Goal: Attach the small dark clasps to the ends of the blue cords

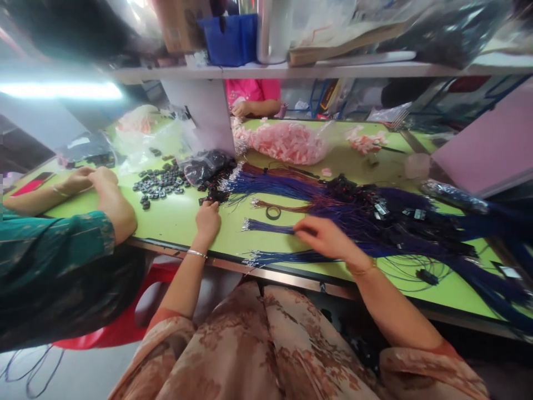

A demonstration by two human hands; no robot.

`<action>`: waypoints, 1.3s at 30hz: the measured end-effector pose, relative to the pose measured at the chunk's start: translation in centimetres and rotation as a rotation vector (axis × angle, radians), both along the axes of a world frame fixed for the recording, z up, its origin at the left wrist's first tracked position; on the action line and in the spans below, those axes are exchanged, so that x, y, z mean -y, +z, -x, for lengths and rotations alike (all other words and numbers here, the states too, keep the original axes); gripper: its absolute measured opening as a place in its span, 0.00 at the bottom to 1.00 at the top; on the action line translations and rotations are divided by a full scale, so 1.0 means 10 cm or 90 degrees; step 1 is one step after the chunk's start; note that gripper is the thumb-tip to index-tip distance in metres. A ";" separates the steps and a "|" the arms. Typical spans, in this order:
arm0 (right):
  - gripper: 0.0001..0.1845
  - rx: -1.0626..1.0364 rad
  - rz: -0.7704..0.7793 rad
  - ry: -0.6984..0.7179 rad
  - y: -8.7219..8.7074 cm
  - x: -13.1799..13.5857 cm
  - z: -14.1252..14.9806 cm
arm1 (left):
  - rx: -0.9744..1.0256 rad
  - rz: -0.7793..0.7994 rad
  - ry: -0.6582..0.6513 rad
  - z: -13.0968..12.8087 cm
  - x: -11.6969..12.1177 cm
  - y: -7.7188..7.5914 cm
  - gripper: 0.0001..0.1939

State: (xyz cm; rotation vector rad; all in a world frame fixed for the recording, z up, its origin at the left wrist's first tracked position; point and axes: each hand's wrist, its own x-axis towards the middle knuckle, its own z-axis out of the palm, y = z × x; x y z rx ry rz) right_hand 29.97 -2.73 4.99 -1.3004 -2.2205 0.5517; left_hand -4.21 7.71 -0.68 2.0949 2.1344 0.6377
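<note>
My left hand (208,223) is at the near edge of a pile of small black connectors (217,193), its fingers closed together against a connector there. To the right, my right hand (322,236) lies over a bundle of blue wires (270,226). Its fingers are curled down with the thumb and fingertips at the wires. Silvery terminals (245,224) cap the left ends of that bundle. Another blue wire bundle (283,257) runs along the table's front edge, and a brown wire bundle (278,206) lies behind. A roll of dark tape (273,212) sits between the bundles.
Loose black connectors (160,182) are spread to the left, near a co-worker's hands (100,176). Bags of pink pieces (287,143) stand behind the wires. A large tangle of dark wires (395,214) covers the right side. Overhead runs a shelf (353,69) with a blue bin (232,40).
</note>
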 end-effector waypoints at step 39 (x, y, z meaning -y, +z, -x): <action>0.07 -0.237 0.182 0.042 -0.30 -0.11 0.74 | 1.161 0.363 -0.109 -0.72 1.00 0.01 0.15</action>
